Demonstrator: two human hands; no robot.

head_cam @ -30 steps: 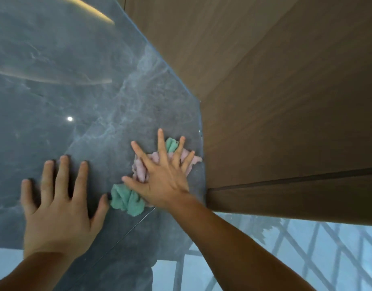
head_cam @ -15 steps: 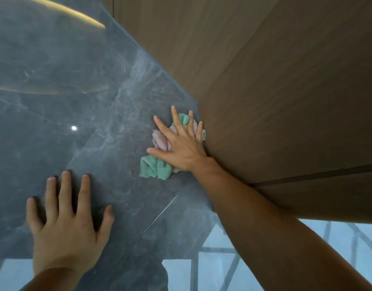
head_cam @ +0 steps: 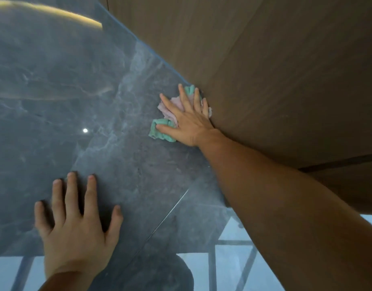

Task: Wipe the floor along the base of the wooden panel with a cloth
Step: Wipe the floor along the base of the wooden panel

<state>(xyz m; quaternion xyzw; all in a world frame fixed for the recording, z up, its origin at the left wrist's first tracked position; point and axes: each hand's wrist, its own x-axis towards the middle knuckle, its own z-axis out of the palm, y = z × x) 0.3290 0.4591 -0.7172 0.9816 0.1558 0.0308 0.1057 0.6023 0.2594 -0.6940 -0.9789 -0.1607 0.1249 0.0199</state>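
The right hand (head_cam: pixel 188 120) lies flat with fingers spread, pressing a crumpled green-and-pink cloth (head_cam: pixel 162 131) onto the glossy dark grey marble floor (head_cam: pixel 80 97), its little-finger side against the brown wooden panel (head_cam: pixel 275 70). The left hand (head_cam: pixel 75 229) rests flat, fingers splayed, on bare floor, well apart.

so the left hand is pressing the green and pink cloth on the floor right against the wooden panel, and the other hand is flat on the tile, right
Not quite: the head view shows the right hand pressing the cloth against the wooden panel. The left hand is the one lying flat on the floor.
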